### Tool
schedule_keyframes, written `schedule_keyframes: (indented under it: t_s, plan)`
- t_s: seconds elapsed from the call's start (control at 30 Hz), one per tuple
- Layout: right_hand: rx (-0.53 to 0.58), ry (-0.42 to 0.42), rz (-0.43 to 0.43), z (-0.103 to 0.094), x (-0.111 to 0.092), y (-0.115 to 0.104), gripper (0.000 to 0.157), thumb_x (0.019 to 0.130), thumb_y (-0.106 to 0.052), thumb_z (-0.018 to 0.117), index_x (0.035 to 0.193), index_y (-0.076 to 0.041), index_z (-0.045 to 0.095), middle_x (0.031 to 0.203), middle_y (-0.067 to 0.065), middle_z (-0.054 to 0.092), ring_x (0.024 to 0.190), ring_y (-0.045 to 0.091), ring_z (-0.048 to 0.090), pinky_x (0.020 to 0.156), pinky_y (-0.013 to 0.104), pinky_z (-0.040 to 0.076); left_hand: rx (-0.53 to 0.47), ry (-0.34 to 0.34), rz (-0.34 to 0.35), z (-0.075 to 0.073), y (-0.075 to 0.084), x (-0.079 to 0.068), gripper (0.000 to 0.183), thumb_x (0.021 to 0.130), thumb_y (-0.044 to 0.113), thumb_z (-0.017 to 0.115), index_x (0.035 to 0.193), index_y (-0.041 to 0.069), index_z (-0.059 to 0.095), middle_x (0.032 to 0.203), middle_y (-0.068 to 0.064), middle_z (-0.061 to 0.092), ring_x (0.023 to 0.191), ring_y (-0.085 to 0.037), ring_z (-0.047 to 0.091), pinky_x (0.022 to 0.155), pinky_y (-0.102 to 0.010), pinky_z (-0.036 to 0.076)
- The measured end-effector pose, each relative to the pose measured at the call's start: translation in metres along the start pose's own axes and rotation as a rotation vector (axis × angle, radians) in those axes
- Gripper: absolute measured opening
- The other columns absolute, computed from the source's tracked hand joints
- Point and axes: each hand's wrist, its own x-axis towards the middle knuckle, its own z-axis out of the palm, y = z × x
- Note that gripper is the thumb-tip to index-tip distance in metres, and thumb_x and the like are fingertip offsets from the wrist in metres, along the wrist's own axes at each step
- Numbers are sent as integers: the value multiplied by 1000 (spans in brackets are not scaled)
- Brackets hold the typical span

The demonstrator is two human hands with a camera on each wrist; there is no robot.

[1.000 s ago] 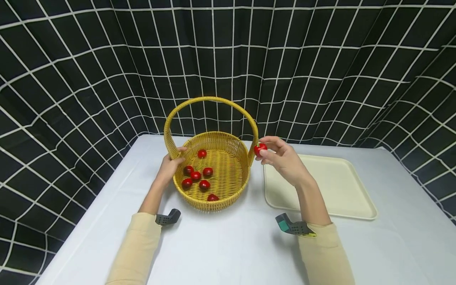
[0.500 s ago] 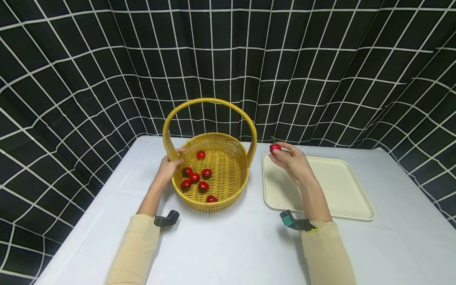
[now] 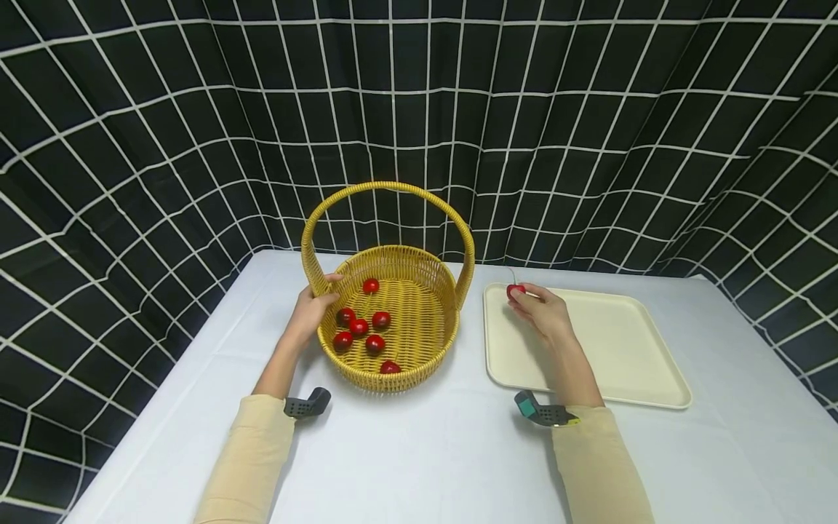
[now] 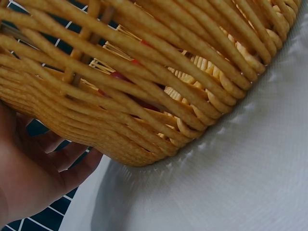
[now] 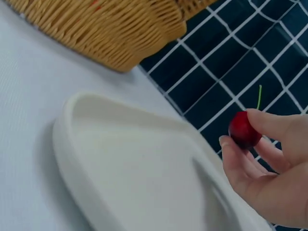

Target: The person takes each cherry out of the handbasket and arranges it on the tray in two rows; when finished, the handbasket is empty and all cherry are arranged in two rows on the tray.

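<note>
My left hand (image 3: 309,311) grips the left side of a yellow wicker basket (image 3: 428,364) near the base of its tall arched handle. In the left wrist view, its fingers (image 4: 79,166) curl under the woven rim. Several dark red cherries (image 3: 375,344) lie in the basket, mostly toward its left half. Over the back left corner of a cream tray (image 3: 628,349), my right hand (image 3: 545,313) pinches one cherry (image 5: 243,130) between thumb and fingers. A thin green stem rises from that cherry in the right wrist view.
A white cloth (image 3: 419,451) covers the table beneath basket and tray. Behind stands a black curtain (image 3: 406,109) with a white grid, wrapping round both sides. The basket's handle (image 3: 388,186) arches high above its rim.
My right hand has carried the cherry away from the basket's right side, rightward and then down over the tray. The left hand keeps its hold on the basket.
</note>
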Motion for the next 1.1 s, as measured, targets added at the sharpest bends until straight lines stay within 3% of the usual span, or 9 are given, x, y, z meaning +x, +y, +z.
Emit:
schedule_keyframes:
  t_s: [0.3,0.7,0.93,1.1]
  plan:
    - [-146,93,6,0,9,19,44,91,-5,63,128,12,46,95,8,62,72,2,64,75,20,52,11,2,9,0,1,1,46,93,5,45,139,6,45,144,-18,39,133,-33,34,108,-50,24]
    - [-350,136,-17,3,7,23,39,91,-12,65,120,11,56,94,11,67,63,-1,62,64,14,51,-6,4,14,-1,-3,2,45,94,5,44,138,5,45,143,-19,40,131,-34,36,107,-50,26]
    - [-358,160,-16,4,7,23,37,91,-14,65,118,11,59,90,9,70,64,0,62,64,15,51,-13,10,27,0,-5,3,44,94,5,45,138,4,46,141,-19,42,130,-33,37,108,-49,25]
    - [-378,172,-12,4,5,24,38,93,-16,62,120,11,58,96,15,68,63,0,60,64,15,51,-21,2,18,0,-1,0,44,94,4,45,138,3,45,142,-20,41,131,-33,36,108,-48,25]
